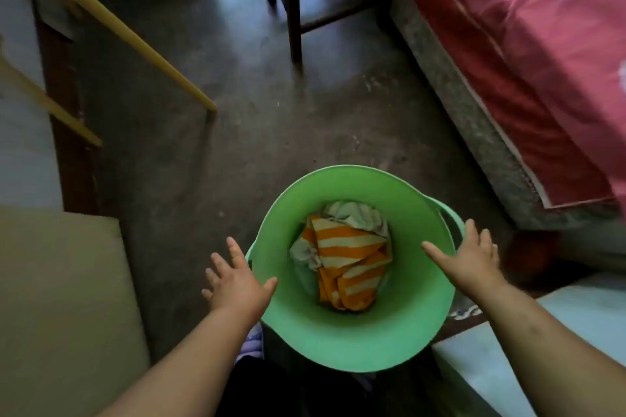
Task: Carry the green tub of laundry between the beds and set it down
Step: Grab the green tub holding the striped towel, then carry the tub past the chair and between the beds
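Note:
A round green tub stands on the dark floor just in front of me, between the beds. Inside it lies an orange-and-white striped cloth with a pale cloth bunched behind it. My left hand hovers with fingers spread at the tub's left rim, its thumb at the edge. Over the right rim, beside the tub's right handle, my right hand is spread flat. Neither hand grips anything.
A bed with a red cover runs along the right. A beige mattress corner sits at the lower left and a pale surface at the lower right. A dark wooden chair stands ahead; a yellow-railed frame stands at the left.

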